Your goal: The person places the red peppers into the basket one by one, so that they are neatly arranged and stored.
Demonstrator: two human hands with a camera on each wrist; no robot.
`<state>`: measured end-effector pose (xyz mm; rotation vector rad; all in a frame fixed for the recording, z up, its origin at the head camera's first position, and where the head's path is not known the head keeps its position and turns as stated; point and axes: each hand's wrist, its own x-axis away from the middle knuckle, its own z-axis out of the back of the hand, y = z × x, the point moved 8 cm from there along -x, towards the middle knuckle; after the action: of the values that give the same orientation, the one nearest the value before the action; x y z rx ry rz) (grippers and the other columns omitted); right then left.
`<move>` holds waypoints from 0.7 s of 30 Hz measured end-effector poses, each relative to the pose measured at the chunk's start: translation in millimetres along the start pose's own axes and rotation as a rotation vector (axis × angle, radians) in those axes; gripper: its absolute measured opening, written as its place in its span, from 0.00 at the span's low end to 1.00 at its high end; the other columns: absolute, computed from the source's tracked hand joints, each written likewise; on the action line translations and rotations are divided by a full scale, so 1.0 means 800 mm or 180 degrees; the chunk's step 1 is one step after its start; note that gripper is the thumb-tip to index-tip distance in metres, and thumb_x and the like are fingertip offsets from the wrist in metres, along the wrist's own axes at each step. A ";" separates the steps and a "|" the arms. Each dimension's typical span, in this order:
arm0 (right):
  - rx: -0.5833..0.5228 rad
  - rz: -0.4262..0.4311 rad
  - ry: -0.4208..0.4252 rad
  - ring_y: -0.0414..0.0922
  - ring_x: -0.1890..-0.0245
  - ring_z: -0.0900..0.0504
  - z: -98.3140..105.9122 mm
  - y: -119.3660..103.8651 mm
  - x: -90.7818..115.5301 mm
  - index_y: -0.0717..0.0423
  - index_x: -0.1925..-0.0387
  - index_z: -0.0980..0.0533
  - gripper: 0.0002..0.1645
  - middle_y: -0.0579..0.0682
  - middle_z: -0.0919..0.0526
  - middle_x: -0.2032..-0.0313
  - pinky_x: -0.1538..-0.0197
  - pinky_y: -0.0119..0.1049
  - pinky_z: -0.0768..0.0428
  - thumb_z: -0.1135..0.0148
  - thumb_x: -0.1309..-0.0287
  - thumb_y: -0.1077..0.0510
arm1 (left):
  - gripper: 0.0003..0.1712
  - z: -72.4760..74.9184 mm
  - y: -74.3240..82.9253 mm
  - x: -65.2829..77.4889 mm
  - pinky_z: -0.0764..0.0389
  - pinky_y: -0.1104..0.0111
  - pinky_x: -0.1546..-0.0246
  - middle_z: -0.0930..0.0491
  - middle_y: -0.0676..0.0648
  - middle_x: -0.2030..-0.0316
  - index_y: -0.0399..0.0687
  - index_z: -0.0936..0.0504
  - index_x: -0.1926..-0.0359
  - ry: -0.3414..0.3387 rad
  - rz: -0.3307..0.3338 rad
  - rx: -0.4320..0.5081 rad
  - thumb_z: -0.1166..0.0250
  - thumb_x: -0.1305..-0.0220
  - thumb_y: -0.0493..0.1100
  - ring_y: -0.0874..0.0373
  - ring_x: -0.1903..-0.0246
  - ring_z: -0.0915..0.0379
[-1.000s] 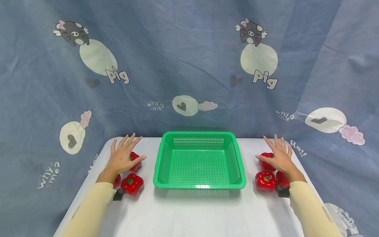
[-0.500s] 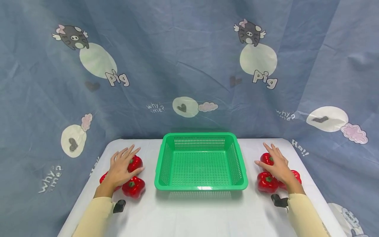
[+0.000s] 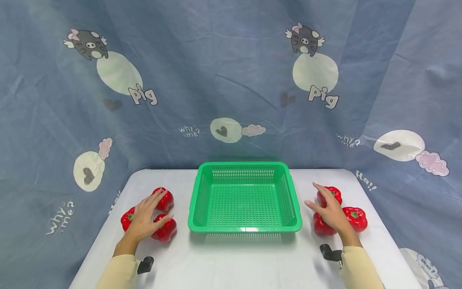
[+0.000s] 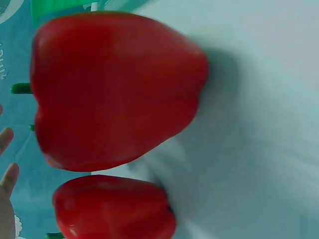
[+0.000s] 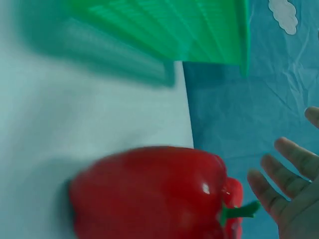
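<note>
My left hand (image 3: 143,220) hovers over three red bell peppers on the left, its thumb in front of the front pepper (image 3: 167,232). Behind it lies another pepper (image 3: 166,202), and a third pepper (image 3: 127,219) is partly hidden beside my fingers. On the right, my right hand (image 3: 333,214) is spread above three more bell peppers: a back one (image 3: 335,194), a half-covered front one (image 3: 322,226) and an outer one (image 3: 355,218). Neither hand holds anything. In the left wrist view a large pepper (image 4: 119,94) fills the middle; fingers (image 5: 279,191) stay apart from a pepper (image 5: 149,194) in the right wrist view.
Between the two groups stands a green plastic basket (image 3: 242,229) with slotted walls and nothing inside. It sits on a white table (image 3: 238,265). A blue patterned cloth (image 3: 231,80) hangs behind the table's far edge.
Both hands have drawn back toward the near side and lowered over the peppers. My right hand has also shifted left. The peppers and basket stay put; the view has tilted slightly.
</note>
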<state>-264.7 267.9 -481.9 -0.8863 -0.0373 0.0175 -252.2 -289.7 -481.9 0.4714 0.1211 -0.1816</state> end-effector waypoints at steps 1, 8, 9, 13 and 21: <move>-0.0055 -0.0003 0.0017 0.66 0.31 0.47 -0.001 0.000 0.001 0.51 0.25 0.49 0.51 0.63 0.46 0.29 0.39 0.69 0.38 0.36 0.42 0.41 | 0.53 -0.002 0.000 0.001 0.49 0.29 0.41 0.46 0.36 0.30 0.52 0.45 0.27 -0.0003 0.0020 0.0029 0.28 0.50 0.57 0.33 0.34 0.51; -0.0498 0.0092 0.0184 0.61 0.38 0.30 -0.016 0.000 0.006 0.56 0.29 0.41 0.42 0.62 0.35 0.33 0.41 0.56 0.27 0.37 0.38 0.46 | 0.54 -0.012 -0.003 0.011 0.44 0.29 0.43 0.45 0.37 0.30 0.53 0.46 0.26 0.0045 0.0017 0.0185 0.28 0.49 0.57 0.34 0.35 0.49; -0.0531 0.0086 0.0203 0.61 0.39 0.29 -0.018 0.001 0.007 0.56 0.29 0.40 0.41 0.62 0.34 0.34 0.42 0.55 0.25 0.37 0.38 0.46 | 0.54 -0.014 -0.004 0.012 0.43 0.29 0.43 0.44 0.37 0.30 0.54 0.46 0.26 0.0043 0.0012 0.0193 0.28 0.49 0.58 0.34 0.35 0.48; -0.0611 -0.0017 0.0285 0.58 0.43 0.25 -0.023 0.005 0.009 0.55 0.30 0.38 0.39 0.61 0.29 0.37 0.43 0.52 0.24 0.38 0.37 0.45 | 0.54 -0.021 -0.006 0.015 0.38 0.31 0.45 0.44 0.39 0.30 0.55 0.45 0.26 0.0012 0.0034 0.0238 0.29 0.49 0.60 0.35 0.34 0.48; -0.0641 -0.0014 0.0368 0.58 0.44 0.23 -0.027 0.001 0.013 0.56 0.32 0.36 0.36 0.60 0.28 0.38 0.43 0.52 0.24 0.38 0.37 0.48 | 0.51 -0.034 -0.009 0.018 0.30 0.34 0.49 0.43 0.39 0.31 0.54 0.41 0.28 -0.0057 0.0102 0.0292 0.27 0.49 0.55 0.37 0.35 0.46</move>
<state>-253.8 251.9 -496.3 -1.0871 0.0682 -0.0422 -241.7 -285.7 -511.8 0.5627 0.0878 -0.1604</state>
